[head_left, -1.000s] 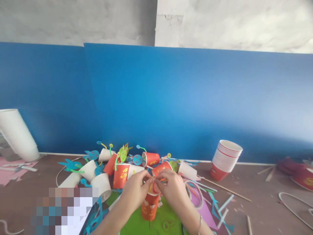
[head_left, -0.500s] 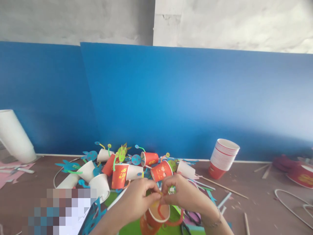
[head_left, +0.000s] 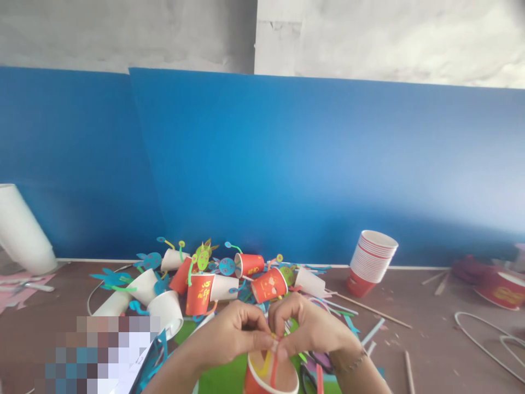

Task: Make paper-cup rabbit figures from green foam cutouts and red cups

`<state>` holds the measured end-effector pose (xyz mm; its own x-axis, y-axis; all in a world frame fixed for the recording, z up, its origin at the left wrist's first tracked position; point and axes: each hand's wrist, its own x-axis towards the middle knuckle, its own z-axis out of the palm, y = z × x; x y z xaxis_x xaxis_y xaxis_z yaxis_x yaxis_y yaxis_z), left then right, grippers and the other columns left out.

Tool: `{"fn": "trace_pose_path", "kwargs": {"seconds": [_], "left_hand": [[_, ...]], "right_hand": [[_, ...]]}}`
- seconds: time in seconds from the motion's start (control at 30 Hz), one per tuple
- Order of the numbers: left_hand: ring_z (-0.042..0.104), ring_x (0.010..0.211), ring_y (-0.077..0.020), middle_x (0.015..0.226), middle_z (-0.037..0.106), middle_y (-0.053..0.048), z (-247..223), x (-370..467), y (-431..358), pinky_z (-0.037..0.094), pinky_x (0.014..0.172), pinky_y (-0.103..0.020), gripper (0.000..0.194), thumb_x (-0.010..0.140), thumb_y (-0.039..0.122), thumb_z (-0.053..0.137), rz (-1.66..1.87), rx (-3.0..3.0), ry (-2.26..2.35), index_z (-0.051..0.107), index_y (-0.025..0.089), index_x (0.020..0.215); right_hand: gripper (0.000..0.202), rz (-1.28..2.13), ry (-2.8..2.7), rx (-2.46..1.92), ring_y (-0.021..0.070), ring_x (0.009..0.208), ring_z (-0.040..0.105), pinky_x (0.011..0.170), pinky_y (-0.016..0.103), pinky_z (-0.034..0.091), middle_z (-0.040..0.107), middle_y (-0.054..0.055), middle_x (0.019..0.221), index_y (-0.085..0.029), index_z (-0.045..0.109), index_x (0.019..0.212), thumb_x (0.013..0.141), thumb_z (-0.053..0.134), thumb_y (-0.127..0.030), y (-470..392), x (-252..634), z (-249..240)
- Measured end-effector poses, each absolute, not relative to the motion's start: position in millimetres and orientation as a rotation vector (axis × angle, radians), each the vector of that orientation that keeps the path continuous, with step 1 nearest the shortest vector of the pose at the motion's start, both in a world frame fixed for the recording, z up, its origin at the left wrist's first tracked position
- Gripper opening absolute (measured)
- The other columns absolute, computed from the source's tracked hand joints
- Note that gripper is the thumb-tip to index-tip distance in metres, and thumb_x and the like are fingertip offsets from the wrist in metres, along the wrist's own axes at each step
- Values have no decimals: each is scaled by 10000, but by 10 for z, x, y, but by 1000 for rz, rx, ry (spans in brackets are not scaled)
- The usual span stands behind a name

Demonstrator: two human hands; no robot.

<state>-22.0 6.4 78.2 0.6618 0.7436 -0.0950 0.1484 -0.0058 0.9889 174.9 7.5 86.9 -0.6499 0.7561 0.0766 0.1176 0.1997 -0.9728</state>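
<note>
My left hand [head_left: 246,332] and my right hand [head_left: 301,327] meet fingertip to fingertip above a red paper cup [head_left: 293,382] at the bottom of the view. Both are closed in a pinch. Between the fingertips are the top ends of a yellow straw [head_left: 266,364] and an orange-red straw [head_left: 274,372], which run down into the cup's mouth. A small pale bit shows where the straws meet; I cannot make out what it is. The lower part of the cup is out of frame. Under it lies green paper [head_left: 221,377].
Behind my hands lie several decorated cups [head_left: 199,294] with straw arms and paper faces. A cup stack [head_left: 373,262] leans at the right, near a thin wooden stick [head_left: 375,311]. Black-handled scissors [head_left: 307,377] lie beside the cup. A blue panel [head_left: 262,164] stands behind the table.
The cup has moved down and slightly right, and its mouth faces me more. The yellow straw inside shows more clearly. Both hands keep pinching close together, a little lower.
</note>
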Motion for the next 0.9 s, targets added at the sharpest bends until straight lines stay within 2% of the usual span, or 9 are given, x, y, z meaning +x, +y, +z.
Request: {"fn": "trace_pose_path", "kwargs": {"seconds": [0.23,0.3,0.37,0.43,0.5,0.57,0.67,0.77,0.9], "left_hand": [[492,643,-130,680,605,-3,809,-215,75,352,587,-228,274,789,416,604,657,1645,930,693,158,760],[485,631,-124,728,618,-12,881,-250,65,352,569,-225,307,811,448,578,792,1609,987,686,169,876],[406,534,-90,712,589,-2,945,-307,69,313,500,-212,356,823,492,551,967,1513,1024,654,174,944],[330,479,-60,810,596,-10,981,-370,94,284,458,-205,382,812,508,548,1236,1375,1029,611,177,993],[371,504,-60,944,593,-33,984,-418,135,295,456,-197,453,787,515,569,1426,1258,1103,551,191,1103],[473,604,-87,1080,570,-64,958,-436,175,342,497,-197,583,760,529,593,1346,1268,1166,481,207,1233],[545,760,-145,1122,567,-75,892,-400,193,405,607,-226,700,685,512,672,908,1435,1068,476,208,1283],[558,853,-200,988,617,-39,820,-311,161,433,720,-271,554,628,415,725,688,1526,970,597,198,1122],[560,908,-223,945,631,-20,739,-192,125,425,815,-293,303,666,291,643,775,1641,1012,653,198,954]], "right_hand": [[278,1465,-1842,-931,122,625,536,629,248,421,617,-19,665,-165,666,630,619,810,-402,137,1826,792],[262,1386,-1814,-1019,130,643,550,639,252,432,630,-10,693,-167,680,668,648,794,-401,176,1874,763],[254,1301,-1811,-1078,136,657,558,641,256,438,635,-1,707,-165,684,686,685,770,-404,213,1924,742],[255,1224,-1833,-1099,142,671,566,649,261,444,640,5,711,-165,683,684,713,749,-410,239,1966,733],[257,1172,-1854,-1097,147,685,576,660,268,455,649,7,716,-172,683,686,734,732,-419,249,1995,736],[251,1161,-1883,-1080,152,700,589,673,275,466,660,9,727,-179,689,697,740,728,-423,245,2008,748],[220,1161,-1929,-1079,161,722,605,689,282,479,676,17,763,-186,705,721,742,728,-403,224,1997,771],[155,1089,-1947,-1151,172,741,611,702,286,482,684,17,771,-194,703,701,744,722,-341,200,1955,787],[94,990,-1949,-1274,165,733,602,697,272,465,676,-5,738,-200,683,665,742,697,-251,168,1874,816]]}}
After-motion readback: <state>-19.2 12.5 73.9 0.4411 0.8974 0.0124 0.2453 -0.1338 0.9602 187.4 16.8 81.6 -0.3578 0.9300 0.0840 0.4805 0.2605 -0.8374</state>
